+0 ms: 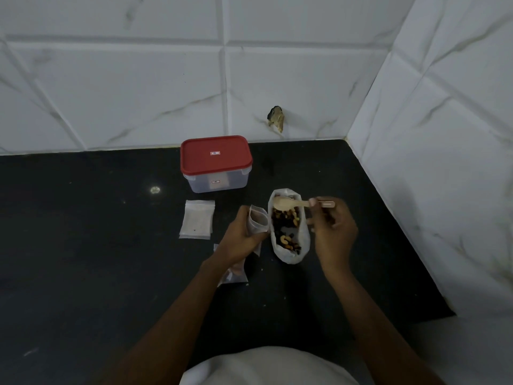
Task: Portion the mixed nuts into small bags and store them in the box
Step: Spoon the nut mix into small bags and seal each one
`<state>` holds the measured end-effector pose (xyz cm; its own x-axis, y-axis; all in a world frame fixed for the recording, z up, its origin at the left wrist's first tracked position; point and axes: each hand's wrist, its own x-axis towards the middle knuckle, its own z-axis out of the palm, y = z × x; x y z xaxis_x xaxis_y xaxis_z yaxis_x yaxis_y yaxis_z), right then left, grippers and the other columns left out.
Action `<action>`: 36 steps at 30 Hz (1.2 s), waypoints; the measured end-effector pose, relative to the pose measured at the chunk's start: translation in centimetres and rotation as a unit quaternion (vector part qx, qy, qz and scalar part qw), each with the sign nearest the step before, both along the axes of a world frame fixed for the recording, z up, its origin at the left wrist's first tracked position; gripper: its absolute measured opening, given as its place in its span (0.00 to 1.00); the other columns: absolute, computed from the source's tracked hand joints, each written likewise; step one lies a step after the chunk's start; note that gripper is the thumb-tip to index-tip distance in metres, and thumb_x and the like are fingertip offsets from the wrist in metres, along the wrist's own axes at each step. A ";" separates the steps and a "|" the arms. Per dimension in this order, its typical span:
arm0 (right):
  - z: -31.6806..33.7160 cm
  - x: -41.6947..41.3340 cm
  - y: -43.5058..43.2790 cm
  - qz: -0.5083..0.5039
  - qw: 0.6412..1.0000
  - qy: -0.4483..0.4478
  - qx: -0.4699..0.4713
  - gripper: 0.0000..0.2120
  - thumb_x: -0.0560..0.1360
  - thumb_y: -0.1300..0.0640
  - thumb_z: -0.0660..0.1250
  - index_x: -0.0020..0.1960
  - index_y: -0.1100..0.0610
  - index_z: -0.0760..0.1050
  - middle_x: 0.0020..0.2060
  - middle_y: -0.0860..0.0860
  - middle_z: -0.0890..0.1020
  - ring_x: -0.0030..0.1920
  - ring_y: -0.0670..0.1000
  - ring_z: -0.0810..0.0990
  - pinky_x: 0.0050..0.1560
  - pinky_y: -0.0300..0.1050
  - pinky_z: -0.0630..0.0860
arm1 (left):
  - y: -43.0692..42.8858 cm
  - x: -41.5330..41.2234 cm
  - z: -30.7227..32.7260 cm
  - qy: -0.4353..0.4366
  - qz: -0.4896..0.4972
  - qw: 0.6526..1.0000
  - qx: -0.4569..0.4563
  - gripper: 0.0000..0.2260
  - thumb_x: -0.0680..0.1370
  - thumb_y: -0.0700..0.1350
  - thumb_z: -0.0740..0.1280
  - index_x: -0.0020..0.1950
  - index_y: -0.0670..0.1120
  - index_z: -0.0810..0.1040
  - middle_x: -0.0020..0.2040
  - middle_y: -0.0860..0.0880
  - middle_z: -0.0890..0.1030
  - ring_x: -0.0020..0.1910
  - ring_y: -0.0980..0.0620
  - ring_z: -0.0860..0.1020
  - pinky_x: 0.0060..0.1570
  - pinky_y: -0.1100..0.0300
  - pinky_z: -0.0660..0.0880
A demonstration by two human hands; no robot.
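Note:
A big white bag of mixed nuts (287,232) lies open on the black counter (111,245). My right hand (333,229) pinches a small wooden spoon (288,203) by its handle, the bowl hovering over the far end of the nut bag. My left hand (238,237) grips a small clear bag (256,219), held upright with its mouth open just left of the nut bag. A filled small bag (234,275) lies partly under my left wrist. The clear box with a red lid (216,162) stands closed at the back.
A stack of empty small bags (197,219) lies flat in front of the box, left of my hands. White tiled walls (433,151) close the counter at the back and right. A broken spot (275,118) marks the back wall.

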<state>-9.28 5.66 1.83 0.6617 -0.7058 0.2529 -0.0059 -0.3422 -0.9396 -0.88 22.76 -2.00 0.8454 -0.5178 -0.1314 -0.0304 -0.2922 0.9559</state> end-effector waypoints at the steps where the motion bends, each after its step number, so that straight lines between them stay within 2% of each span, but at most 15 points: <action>1: -0.8 0.2 -0.5 -0.025 0.999 0.012 0.039 0.04 0.76 0.53 0.72 0.49 0.51 0.78 0.41 0.45 0.83 0.42 0.47 0.84 0.45 0.50 0.82 | 0.1 0.0 -0.1 0.001 0.005 1.000 0.002 0.18 0.75 0.44 0.72 0.60 0.53 0.68 0.54 0.57 0.76 0.53 0.65 0.76 0.44 0.70 0.73; 4: -3.3 0.3 -1.8 -0.073 0.989 0.076 0.100 0.06 0.73 0.51 0.73 0.45 0.47 0.75 0.42 0.48 0.84 0.42 0.51 0.84 0.45 0.60 0.82 | 0.4 -0.2 -0.2 0.008 0.023 1.000 0.001 0.20 0.74 0.43 0.73 0.61 0.52 0.68 0.54 0.57 0.75 0.53 0.64 0.76 0.44 0.69 0.73; 9: -6.1 0.3 -2.0 -0.123 0.968 0.150 0.159 0.08 0.73 0.51 0.74 0.45 0.50 0.75 0.42 0.50 0.82 0.43 0.52 0.83 0.47 0.57 0.82 | 0.4 -0.3 -0.1 0.025 0.035 0.999 -0.005 0.22 0.74 0.43 0.74 0.62 0.53 0.66 0.53 0.58 0.74 0.51 0.66 0.74 0.42 0.70 0.72; 12: -6.9 0.2 -2.0 -0.105 0.965 0.203 0.131 0.09 0.74 0.51 0.73 0.47 0.55 0.76 0.42 0.50 0.81 0.45 0.53 0.81 0.40 0.45 0.76 | 0.4 -0.3 -0.1 0.023 0.040 0.999 -0.008 0.23 0.73 0.45 0.75 0.61 0.54 0.66 0.54 0.58 0.74 0.53 0.65 0.74 0.45 0.69 0.71; 14: -7.0 0.1 -2.2 -0.077 0.961 0.238 0.116 0.09 0.75 0.50 0.72 0.47 0.55 0.77 0.42 0.51 0.81 0.46 0.53 0.81 0.38 0.42 0.72 | 0.3 -0.3 -0.2 0.022 0.048 0.999 -0.011 0.25 0.72 0.46 0.76 0.61 0.54 0.66 0.54 0.59 0.73 0.53 0.65 0.73 0.46 0.69 0.70; 16: -7.0 0.0 -2.5 -0.051 0.956 0.284 0.050 0.10 0.74 0.48 0.72 0.47 0.54 0.79 0.46 0.51 0.82 0.50 0.53 0.79 0.42 0.44 0.71 | 0.3 -0.3 -0.2 0.014 0.054 0.998 -0.009 0.27 0.70 0.47 0.77 0.62 0.54 0.64 0.55 0.59 0.72 0.54 0.64 0.73 0.46 0.70 0.69; 18: -6.4 -0.2 -2.4 -0.052 0.938 0.334 -0.078 0.10 0.74 0.46 0.72 0.51 0.51 0.80 0.54 0.49 0.78 0.57 0.54 0.74 0.50 0.47 0.71 | 0.3 -0.2 -0.4 0.010 0.059 0.998 -0.007 0.30 0.69 0.47 0.78 0.63 0.53 0.63 0.56 0.58 0.71 0.55 0.63 0.72 0.47 0.70 0.68; 21: -4.1 0.3 -1.2 0.013 0.955 0.261 -0.139 0.09 0.73 0.47 0.73 0.51 0.49 0.81 0.53 0.46 0.77 0.58 0.48 0.74 0.55 0.46 0.73 | 0.2 0.3 -1.1 0.015 0.072 0.997 -0.006 0.34 0.67 0.45 0.79 0.66 0.52 0.61 0.62 0.52 0.71 0.60 0.57 0.72 0.55 0.64 0.72; 22: -3.3 0.7 -0.5 0.073 0.968 0.216 -0.104 0.08 0.73 0.48 0.73 0.50 0.49 0.82 0.49 0.42 0.78 0.54 0.41 0.76 0.52 0.41 0.74 | 0.2 0.5 -1.2 0.008 0.073 0.997 0.001 0.36 0.66 0.45 0.80 0.66 0.52 0.61 0.63 0.51 0.70 0.62 0.55 0.72 0.58 0.60 0.73; 24: -1.7 1.5 1.2 0.201 0.961 0.189 -0.016 0.08 0.74 0.49 0.73 0.52 0.50 0.82 0.46 0.38 0.79 0.49 0.33 0.77 0.47 0.30 0.72 | 0.0 0.6 -1.2 -0.010 0.068 0.998 0.008 0.40 0.64 0.44 0.81 0.67 0.51 0.58 0.65 0.48 0.68 0.64 0.53 0.70 0.62 0.55 0.74; 26: -1.2 2.4 2.5 0.266 0.944 0.196 0.017 0.10 0.74 0.49 0.73 0.54 0.48 0.80 0.49 0.40 0.80 0.52 0.37 0.77 0.50 0.31 0.74 | -0.1 0.6 -0.9 -0.023 0.062 0.998 -0.002 0.42 0.62 0.47 0.80 0.67 0.53 0.56 0.65 0.47 0.66 0.64 0.51 0.71 0.62 0.51 0.76; 28: -1.4 3.1 3.1 0.275 0.944 0.180 0.030 0.08 0.75 0.51 0.72 0.54 0.48 0.78 0.48 0.41 0.80 0.53 0.43 0.79 0.51 0.34 0.76 | -0.1 0.5 -0.3 -0.010 0.055 0.998 -0.021 0.43 0.60 0.51 0.79 0.66 0.55 0.55 0.65 0.46 0.66 0.64 0.50 0.72 0.58 0.49 0.78; 31: -1.6 4.1 3.2 0.250 0.954 0.154 0.060 0.01 0.78 0.55 0.69 0.48 0.50 0.78 0.45 0.48 0.83 0.50 0.48 0.82 0.52 0.43 0.80 | 0.5 0.5 1.2 0.097 0.030 0.991 -0.090 0.41 0.65 0.43 0.78 0.67 0.55 0.55 0.65 0.45 0.68 0.62 0.47 0.75 0.48 0.54 0.81; 33: -1.4 4.4 3.2 0.252 0.955 0.134 0.078 0.02 0.78 0.56 0.68 0.47 0.53 0.80 0.44 0.51 0.84 0.49 0.50 0.83 0.54 0.50 0.81 | 1.3 0.3 2.2 0.171 0.031 0.976 -0.130 0.34 0.72 0.41 0.75 0.70 0.52 0.58 0.64 0.48 0.72 0.59 0.48 0.77 0.43 0.58 0.81; 36: -0.3 4.6 3.3 0.261 0.950 0.130 0.116 0.06 0.78 0.56 0.69 0.51 0.59 0.80 0.45 0.55 0.85 0.48 0.52 0.84 0.50 0.49 0.81 | 2.3 0.2 2.8 0.194 0.058 0.966 -0.162 0.23 0.73 0.52 0.69 0.67 0.51 0.71 0.60 0.49 0.79 0.56 0.51 0.80 0.47 0.56 0.79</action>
<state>-4.68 8.93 1.53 0.9552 -0.2824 -0.0888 -0.1340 -0.1452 -0.9803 -0.70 25.07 0.79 0.8199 -0.4898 -0.2964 0.3629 0.0441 0.9308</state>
